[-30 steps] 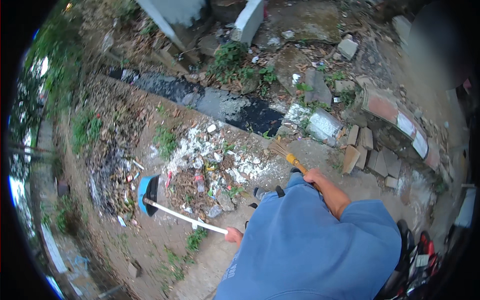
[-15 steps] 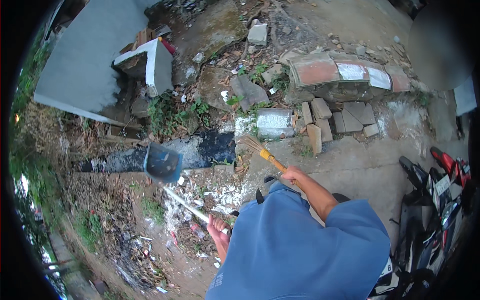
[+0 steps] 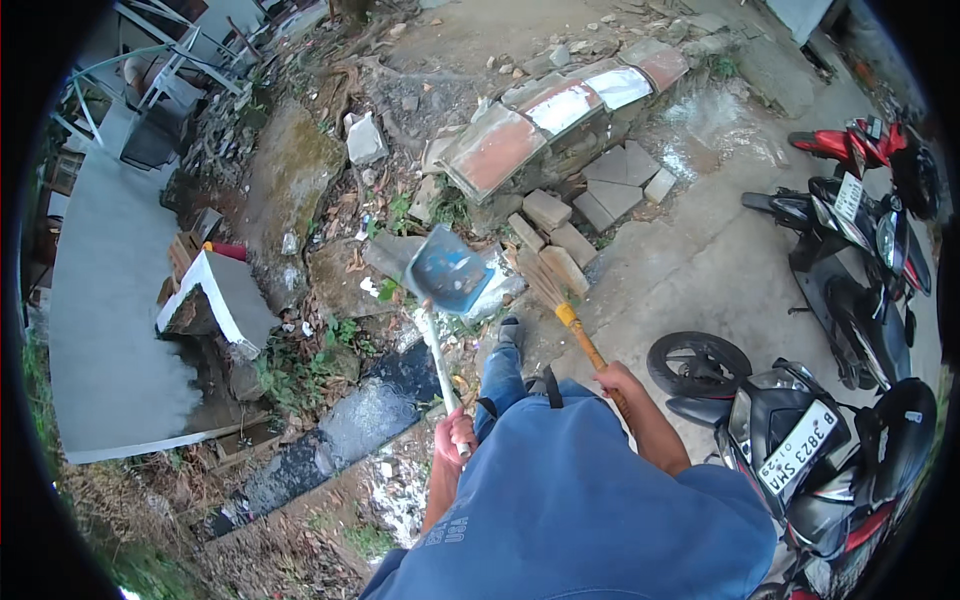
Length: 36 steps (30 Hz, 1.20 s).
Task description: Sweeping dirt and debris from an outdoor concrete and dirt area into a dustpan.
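Left hand (image 3: 455, 435) closed tight around the lower end of a pale handle; grip fully wrapped. Handle runs up and away from the hand to a blue dustpan (image 3: 447, 270), held raised, its pan well beyond the hand and over the rubble beside the drain (image 3: 370, 425).

Right hand (image 3: 617, 383) closed around an orange-yellow stick. The stick leads up-left from the grip to the broom (image 3: 545, 282), straw head splayed near a stack of grey bricks (image 3: 560, 225). Broom head sits just right of the dustpan, the two close but apart.

Both tools lie ahead of the person, whose blue shirt (image 3: 590, 510) fills the lower frame; one shoe (image 3: 510, 332) shows between the handles.

Around: a fallen red-and-white slab (image 3: 545, 115) behind the bricks, dark water in the drain at lower left, parked motorbikes (image 3: 830, 430) on concrete to the right.
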Each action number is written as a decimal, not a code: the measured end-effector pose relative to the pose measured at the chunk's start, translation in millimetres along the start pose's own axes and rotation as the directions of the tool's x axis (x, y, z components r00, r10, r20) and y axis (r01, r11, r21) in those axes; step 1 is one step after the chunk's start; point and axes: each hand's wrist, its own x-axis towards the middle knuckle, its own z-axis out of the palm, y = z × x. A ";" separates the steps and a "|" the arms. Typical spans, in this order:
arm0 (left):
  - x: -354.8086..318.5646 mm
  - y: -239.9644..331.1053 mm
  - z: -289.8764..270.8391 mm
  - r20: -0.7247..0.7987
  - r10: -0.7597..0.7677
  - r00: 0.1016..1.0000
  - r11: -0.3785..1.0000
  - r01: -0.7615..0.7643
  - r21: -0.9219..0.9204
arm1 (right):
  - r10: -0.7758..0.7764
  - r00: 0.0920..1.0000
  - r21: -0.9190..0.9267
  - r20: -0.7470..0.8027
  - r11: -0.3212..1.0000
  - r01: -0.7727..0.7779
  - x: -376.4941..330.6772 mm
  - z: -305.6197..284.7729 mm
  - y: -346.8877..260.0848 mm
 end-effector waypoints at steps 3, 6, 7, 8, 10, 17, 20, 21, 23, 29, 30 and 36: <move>33.8 25.8 42.6 -0.342 -0.063 0.938 0.912 0.193 0.362 | 0.092 0.990 0.142 -0.104 0.987 -0.076 -28.3 -11.4 -4.4; 79.2 48.4 77.8 -0.515 0.081 0.853 0.701 0.318 0.638 | 0.074 0.962 0.199 -0.264 0.980 -0.020 -4.4 -6.5 32.9; 96.7 57.3 88.2 -0.538 0.094 0.838 0.630 0.368 0.684 | 0.137 0.955 0.312 -0.264 0.949 -0.049 -7.5 -6.1 35.6; 119.3 59.8 108.0 -0.570 0.086 0.817 0.519 0.452 0.726 | 0.191 0.953 0.561 -0.237 0.827 -0.026 5.4 3.5 67.5; 139.3 59.9 133.8 -0.540 0.154 0.827 0.269 0.491 0.829 | 0.059 0.989 0.153 -0.135 0.987 -0.038 3.8 -5.4 62.6; 221.1 8.6 224.7 -0.551 0.135 0.823 -0.252 0.566 0.785 | 0.431 0.873 0.525 -0.230 0.810 -0.261 -83.1 -14.4 23.0; 264.4 10.9 222.0 -0.567 0.063 0.821 -0.203 0.567 0.798 | 0.528 0.837 0.720 -0.142 0.636 -0.279 -69.1 -16.5 30.3; 278.7 7.4 223.9 -0.605 -0.014 0.796 -0.077 0.603 0.794 | 0.532 0.837 0.790 -0.131 0.566 -0.236 -63.6 -16.9 34.7; 309.0 0.4 228.5 -0.648 -0.166 0.743 0.101 0.666 0.739 | 0.520 0.835 0.823 -0.181 0.545 -0.160 -52.5 -24.3 44.1; 383.7 -38.6 239.5 -0.699 -0.436 0.567 0.282 0.824 0.492 | 0.505 0.834 0.903 -0.221 0.429 -0.020 -37.7 -84.9 47.4; 398.0 -48.1 242.1 -0.675 -0.509 0.534 0.301 0.845 0.442 | 0.509 0.830 0.923 -0.228 0.384 0.018 -33.0 -100.0 49.4; 465.9 -143.2 253.1 -0.706 -0.488 0.514 0.323 0.857 0.400 | 0.468 0.846 0.932 -0.256 0.350 0.089 -6.5 -218.6 92.5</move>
